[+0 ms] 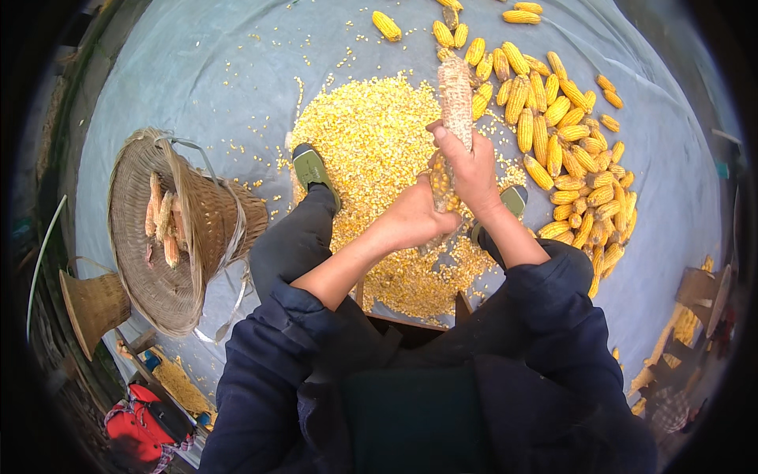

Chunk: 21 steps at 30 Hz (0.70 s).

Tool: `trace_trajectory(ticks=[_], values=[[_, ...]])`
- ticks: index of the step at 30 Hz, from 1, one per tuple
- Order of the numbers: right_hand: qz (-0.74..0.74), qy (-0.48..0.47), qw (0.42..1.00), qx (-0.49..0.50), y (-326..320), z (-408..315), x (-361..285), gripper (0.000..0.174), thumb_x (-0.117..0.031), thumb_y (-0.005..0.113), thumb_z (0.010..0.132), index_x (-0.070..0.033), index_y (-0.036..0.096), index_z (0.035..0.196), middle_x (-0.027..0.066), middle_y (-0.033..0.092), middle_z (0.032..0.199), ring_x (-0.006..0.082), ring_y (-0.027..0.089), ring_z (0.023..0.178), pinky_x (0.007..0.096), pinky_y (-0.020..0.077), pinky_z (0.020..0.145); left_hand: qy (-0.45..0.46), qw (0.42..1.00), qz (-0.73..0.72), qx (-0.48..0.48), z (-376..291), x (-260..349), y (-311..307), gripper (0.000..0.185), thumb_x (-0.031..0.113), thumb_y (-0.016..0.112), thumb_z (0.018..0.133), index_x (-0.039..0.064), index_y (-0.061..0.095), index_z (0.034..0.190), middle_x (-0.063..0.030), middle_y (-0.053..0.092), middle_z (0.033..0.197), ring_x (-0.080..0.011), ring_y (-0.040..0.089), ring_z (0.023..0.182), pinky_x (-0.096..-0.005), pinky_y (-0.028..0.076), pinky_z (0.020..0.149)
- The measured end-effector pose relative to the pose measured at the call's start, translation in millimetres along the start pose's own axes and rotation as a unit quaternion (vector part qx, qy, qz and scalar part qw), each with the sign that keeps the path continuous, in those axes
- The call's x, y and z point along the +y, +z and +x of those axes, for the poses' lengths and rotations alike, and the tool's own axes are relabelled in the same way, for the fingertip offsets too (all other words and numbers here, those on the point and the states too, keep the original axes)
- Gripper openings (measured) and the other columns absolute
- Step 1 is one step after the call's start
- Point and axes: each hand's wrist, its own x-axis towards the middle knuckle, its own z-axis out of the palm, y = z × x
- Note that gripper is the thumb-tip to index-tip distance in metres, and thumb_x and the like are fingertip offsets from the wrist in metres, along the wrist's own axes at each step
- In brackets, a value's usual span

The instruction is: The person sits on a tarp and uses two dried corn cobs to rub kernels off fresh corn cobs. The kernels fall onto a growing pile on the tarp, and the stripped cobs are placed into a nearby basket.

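My right hand [474, 169] grips a bare corncob [456, 95], its pale, stripped end pointing away from me. Pressed against it is a partly shelled ear of corn [439, 181], which my left hand [411, 216] holds just below and to the left. Yellow kernels still sit on part of that ear. My fingers hide where the two cobs meet. Beneath both hands spreads a large heap of loose corn kernels [367, 130], lying between my green shoes [317, 169].
Unshelled ears of corn [571, 154] are piled at right on the grey-blue sheet [189, 77]. To the left, a wide woven basket [130, 237], tipped toward me, contains several stripped cobs [163, 210]. A smaller basket [98, 308] stands beyond it. A person in red [142, 426] is at lower left.
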Motion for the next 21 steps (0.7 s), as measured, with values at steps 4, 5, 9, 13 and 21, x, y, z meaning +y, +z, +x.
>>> trace_trajectory(ticks=[4, 5, 9, 13, 21], values=[[0.152, 0.08, 0.983, -0.064, -2, 15, -9, 0.052, -0.039, 0.049, 0.088, 0.002, 0.05, 0.12, 0.0101, 0.062, 0.082, 0.0162, 0.06, 0.071, 0.0285, 0.0483, 0.065, 0.077, 0.99, -0.107, -0.04, 8, -16, 1, 0.051, 0.014, 0.064, 0.075, -0.002, 0.041, 0.118, -0.009, 0.059, 0.085, -0.0166, 0.059, 0.072, -0.0287, 0.049, 0.062], [0.224, 0.086, 0.968, -0.074, -6, 16, -16, 0.053, -0.039, 0.048, 0.088, 0.002, 0.049, 0.121, 0.012, 0.062, 0.088, 0.0175, 0.06, 0.077, 0.0294, 0.0485, 0.07, 0.093, 0.981, -0.164, -0.046, 6, -16, -1, 0.046, 0.013, 0.064, 0.077, -0.001, 0.043, 0.116, -0.0085, 0.059, 0.082, -0.0158, 0.059, 0.069, -0.0282, 0.049, 0.059], [0.327, 0.071, 0.931, -0.144, -19, 13, -23, 0.058, -0.035, 0.047, 0.084, 0.002, 0.042, 0.128, 0.0168, 0.056, 0.116, 0.0229, 0.055, 0.104, 0.0341, 0.0431, 0.092, -0.008, 0.946, -0.298, -0.126, -1, -9, -18, 0.041, 0.014, 0.064, 0.08, 0.0, 0.043, 0.112, -0.0084, 0.057, 0.076, -0.0154, 0.058, 0.057, -0.0296, 0.048, 0.047], [0.134, -0.012, 0.975, -0.178, -16, -3, -23, 0.055, -0.031, 0.053, 0.08, 0.001, 0.047, 0.124, 0.0105, 0.056, 0.117, 0.0191, 0.054, 0.103, 0.0328, 0.0386, 0.094, -0.042, 0.932, -0.333, -0.138, -12, -1, -25, 0.043, 0.012, 0.065, 0.078, -0.004, 0.043, 0.111, -0.0101, 0.059, 0.076, -0.0164, 0.059, 0.06, -0.0299, 0.049, 0.05], [0.03, -0.025, 0.998, 0.043, 15, -5, -6, 0.029, -0.021, 0.058, 0.083, 0.001, 0.058, 0.101, 0.0042, 0.059, 0.077, 0.0106, 0.057, 0.063, 0.0245, 0.0443, 0.058, -0.005, 1.0, -0.027, 0.005, -5, -7, 3, 0.066, 0.012, 0.065, 0.068, -0.012, 0.034, 0.121, -0.0152, 0.061, 0.086, -0.0171, 0.062, 0.073, -0.0278, 0.048, 0.063]])
